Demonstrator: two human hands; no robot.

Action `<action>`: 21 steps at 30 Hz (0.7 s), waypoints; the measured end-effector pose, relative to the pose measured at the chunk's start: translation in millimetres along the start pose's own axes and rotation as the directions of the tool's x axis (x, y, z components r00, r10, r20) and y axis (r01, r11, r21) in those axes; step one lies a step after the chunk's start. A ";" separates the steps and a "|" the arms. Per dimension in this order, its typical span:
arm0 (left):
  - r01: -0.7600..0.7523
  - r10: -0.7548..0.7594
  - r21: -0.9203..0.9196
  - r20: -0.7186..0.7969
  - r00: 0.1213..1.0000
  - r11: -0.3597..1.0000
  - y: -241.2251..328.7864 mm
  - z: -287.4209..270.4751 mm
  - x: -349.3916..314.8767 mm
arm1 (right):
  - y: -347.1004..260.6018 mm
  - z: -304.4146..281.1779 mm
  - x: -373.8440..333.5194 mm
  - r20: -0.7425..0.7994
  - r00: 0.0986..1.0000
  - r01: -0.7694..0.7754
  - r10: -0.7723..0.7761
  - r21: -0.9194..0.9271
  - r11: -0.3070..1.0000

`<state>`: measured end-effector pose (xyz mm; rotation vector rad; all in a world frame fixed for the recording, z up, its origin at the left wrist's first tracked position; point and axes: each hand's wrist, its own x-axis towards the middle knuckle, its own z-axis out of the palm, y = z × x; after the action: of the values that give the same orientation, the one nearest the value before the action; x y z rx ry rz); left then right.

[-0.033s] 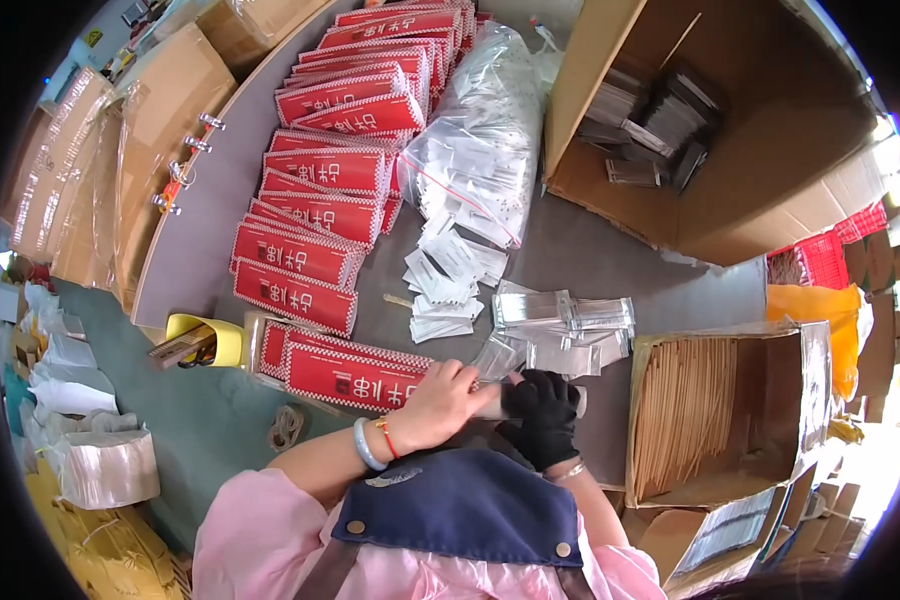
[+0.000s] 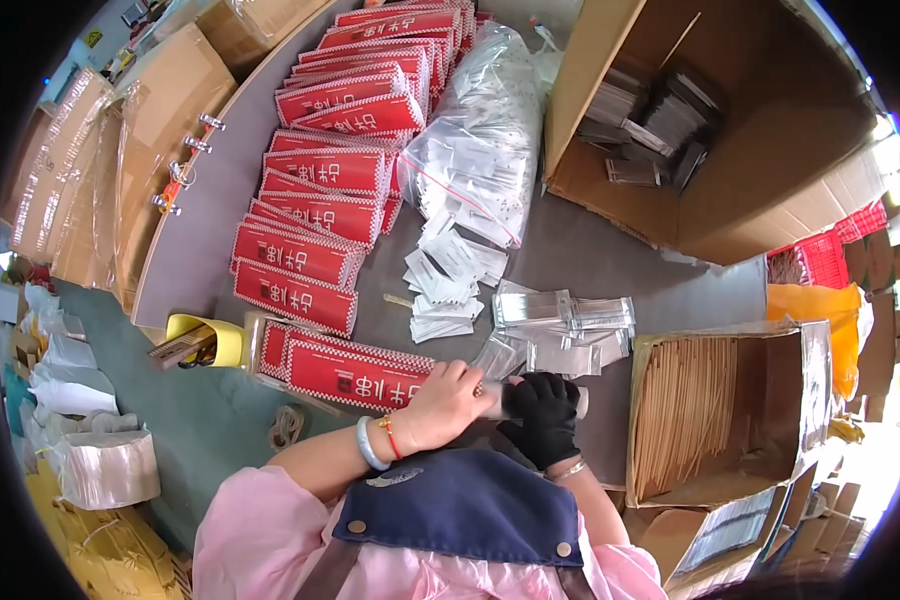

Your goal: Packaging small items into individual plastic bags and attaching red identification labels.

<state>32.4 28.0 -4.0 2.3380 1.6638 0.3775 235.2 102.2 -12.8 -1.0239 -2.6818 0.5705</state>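
Note:
Near the table's front edge my two hands are close together. The bare left hand (image 2: 448, 405), with a pale bangle and a red cord at its wrist, has its fingers closed at one end of a pale, see-through packet (image 2: 493, 402). In a black glove, my right hand (image 2: 543, 410) is closed around the packet's other part, and a pale end shows past its right side. What is inside the packet is hidden. Red printed sleeves (image 2: 345, 372) lie just left of my left hand. Clear plastic packets (image 2: 560, 325) are piled beyond the right hand.
Red sleeves (image 2: 315, 215) stand in rows at left, beside a plastic bag (image 2: 480, 130) spilling white sachets (image 2: 445, 285). A large carton (image 2: 770, 110) and a box of thin wooden sticks (image 2: 682, 420) stand right. A yellow holder (image 2: 229, 343) hangs at the left edge.
My left hand has shifted very slightly to the right along the packet. The right hand and everything else look the same.

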 end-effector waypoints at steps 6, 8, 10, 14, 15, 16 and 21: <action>-0.069 0.064 -0.048 -0.101 0.993 0.996 -50.9 -57.6 8.4 | 13.0 -32.1 -9.9 -0.173 0.977 -0.125 0.126 0.019 0.992; 0.121 -0.059 0.174 -0.326 0.944 0.977 -77.3 -83.6 11.1 | 26.5 -32.1 -19.8 -0.214 0.961 -0.183 0.175 -0.021 0.983; 0.341 -0.301 0.052 -0.360 0.883 0.939 -71.1 -48.2 -2.8 | 28.8 -25.0 -20.4 -0.275 0.931 -0.237 0.240 0.043 0.971; 0.449 -0.455 -0.079 -0.206 0.866 0.890 -14.4 12.7 -18.6 | 13.2 -27.3 -14.5 -0.129 0.971 -0.204 0.201 -0.010 0.979; 0.505 -0.512 -0.089 -0.185 0.839 0.859 -16.4 10.2 -24.6 | 14.0 -25.5 -17.8 -0.172 0.969 -0.184 0.176 -0.030 0.982; 0.529 -0.541 -0.115 -0.231 0.809 0.841 -23.6 10.7 -32.0 | 13.8 -26.0 -19.0 -0.167 0.970 -0.186 0.178 -0.031 0.982; 0.496 -0.563 -0.289 -0.233 0.793 0.819 -38.8 17.5 -51.5 | -1.7 -25.2 -13.7 -0.042 0.996 -0.075 0.072 -0.076 0.994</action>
<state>-12.0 -9.3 -37.2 1.6101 2.2068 0.7848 252.6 98.9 9.8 -1.1468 -2.6598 0.4578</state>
